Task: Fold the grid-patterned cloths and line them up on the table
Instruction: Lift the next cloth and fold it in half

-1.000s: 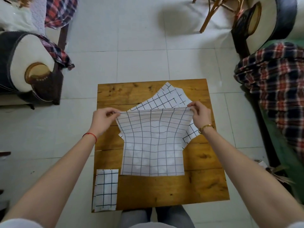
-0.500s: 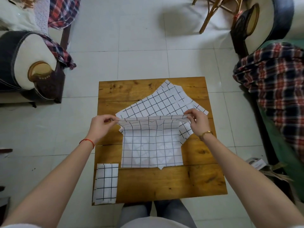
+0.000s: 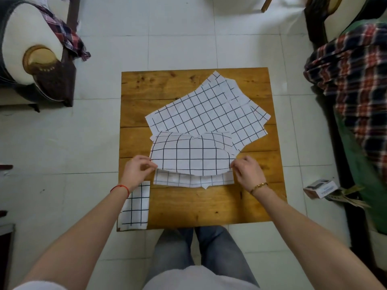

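Both hands, left hand (image 3: 137, 171) and right hand (image 3: 247, 171), are pinching the cloth (image 3: 191, 155) corners (top edge overhanging lower layer), bare table (image 3: 209, 206) nearer.

1. The single head-worn camera is looking steeply down from above the worktop (image 3: 209, 206), facing forward.
2. It is sitting close, taking in the surrounding floor (image 3: 178, 49) widely.

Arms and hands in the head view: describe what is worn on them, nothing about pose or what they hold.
Both forearms are bare up to short white sleeves at the bottom corners of the frame. The left hand has a thin red string bracelet around its wrist. The right hand has a slim gold-coloured bracelet at its wrist. No gloves, and no rings or watch that can be made out.
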`<action>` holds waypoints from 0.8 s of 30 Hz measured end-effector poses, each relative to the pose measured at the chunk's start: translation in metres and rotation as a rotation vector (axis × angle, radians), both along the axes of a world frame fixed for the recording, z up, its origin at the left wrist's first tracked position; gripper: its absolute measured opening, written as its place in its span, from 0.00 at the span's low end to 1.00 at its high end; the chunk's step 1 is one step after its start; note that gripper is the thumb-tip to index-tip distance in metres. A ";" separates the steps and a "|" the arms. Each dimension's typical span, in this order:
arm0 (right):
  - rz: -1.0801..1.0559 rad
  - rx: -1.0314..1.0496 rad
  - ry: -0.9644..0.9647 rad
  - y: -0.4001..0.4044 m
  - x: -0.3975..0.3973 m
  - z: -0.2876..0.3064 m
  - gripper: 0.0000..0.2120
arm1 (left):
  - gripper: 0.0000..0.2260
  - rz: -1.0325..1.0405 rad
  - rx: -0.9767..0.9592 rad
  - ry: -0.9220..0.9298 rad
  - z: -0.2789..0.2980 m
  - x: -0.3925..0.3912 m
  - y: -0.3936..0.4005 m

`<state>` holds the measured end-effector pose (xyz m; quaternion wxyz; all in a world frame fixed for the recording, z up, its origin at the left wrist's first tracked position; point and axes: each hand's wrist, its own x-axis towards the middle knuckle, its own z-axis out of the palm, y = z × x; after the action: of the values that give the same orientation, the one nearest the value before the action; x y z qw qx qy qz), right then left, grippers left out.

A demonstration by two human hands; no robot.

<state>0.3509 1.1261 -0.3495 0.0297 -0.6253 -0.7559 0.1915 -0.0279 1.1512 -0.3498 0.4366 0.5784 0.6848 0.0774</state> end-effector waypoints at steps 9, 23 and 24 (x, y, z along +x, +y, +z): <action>0.079 -0.161 -0.126 -0.021 -0.008 -0.053 0.07 | 0.09 0.010 -0.062 0.055 -0.054 0.004 -0.033; -0.490 -0.105 0.084 0.053 -0.005 -0.062 0.10 | 0.08 0.218 0.097 0.089 -0.059 0.009 0.040; -0.577 -0.113 0.141 0.068 -0.007 -0.061 0.10 | 0.08 0.237 0.106 0.085 -0.059 0.012 0.051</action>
<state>0.3442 1.1937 -0.4104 0.1006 -0.8001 -0.5312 0.2598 -0.0160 1.2025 -0.4090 0.3635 0.5183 0.7613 0.1400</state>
